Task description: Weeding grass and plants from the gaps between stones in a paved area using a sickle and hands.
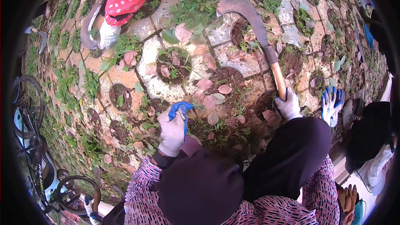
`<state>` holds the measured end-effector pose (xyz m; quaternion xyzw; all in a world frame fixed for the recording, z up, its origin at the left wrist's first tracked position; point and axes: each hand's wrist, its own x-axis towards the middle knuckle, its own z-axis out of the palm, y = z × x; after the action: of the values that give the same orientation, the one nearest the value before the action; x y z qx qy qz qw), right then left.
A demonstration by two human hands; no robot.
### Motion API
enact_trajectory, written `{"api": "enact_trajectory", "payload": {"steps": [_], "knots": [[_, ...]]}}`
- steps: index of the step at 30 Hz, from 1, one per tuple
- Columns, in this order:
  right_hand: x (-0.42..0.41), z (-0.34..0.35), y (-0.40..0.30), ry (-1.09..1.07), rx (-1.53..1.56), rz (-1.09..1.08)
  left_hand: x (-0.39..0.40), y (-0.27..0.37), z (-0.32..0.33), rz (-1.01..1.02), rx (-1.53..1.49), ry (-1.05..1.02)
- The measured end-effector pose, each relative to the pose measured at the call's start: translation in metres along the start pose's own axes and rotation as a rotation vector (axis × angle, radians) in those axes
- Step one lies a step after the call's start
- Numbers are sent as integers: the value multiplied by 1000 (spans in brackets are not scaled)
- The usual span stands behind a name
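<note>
My left hand, in a white and blue work glove, is raised with bent fingers over the paving in front of my left knee; whether a plant piece is in its fingertips I cannot tell. My right hand, gloved alike, is closed on the wooden handle of a sickle. Its broad curved blade points away from me and lies over the interlocking paving blocks. Weeds, soil and fallen leaves fill the round holes and joints around both hands.
A co-worker's red dotted sleeve and gloved hand are at the upper left, beside another sickle. Bicycles stand at the left. A gloved hand and a person in dark clothing are close on my right.
</note>
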<state>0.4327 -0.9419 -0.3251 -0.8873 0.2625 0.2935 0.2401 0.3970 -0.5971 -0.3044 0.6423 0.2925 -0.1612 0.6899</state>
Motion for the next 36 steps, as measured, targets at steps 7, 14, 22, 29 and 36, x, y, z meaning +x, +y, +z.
{"api": "enact_trajectory", "payload": {"steps": [7, 14, 22, 29, 36], "knots": [[9, 17, 19, 94, -49, -141, 94, 30, -17, 726, 1384, 100], [6, 14, 18, 157, -35, -176, 135, 4, -8, 975, 1004, 40], [8, 12, 22, 148, -32, -183, 129, 14, 4, 196, 137, -74], [15, 12, 29, 109, 58, -93, 44, 19, 1, -8, 114, -28], [7, 18, 18, 152, -56, -131, 52, 26, -90, 714, 1393, -22]]}}
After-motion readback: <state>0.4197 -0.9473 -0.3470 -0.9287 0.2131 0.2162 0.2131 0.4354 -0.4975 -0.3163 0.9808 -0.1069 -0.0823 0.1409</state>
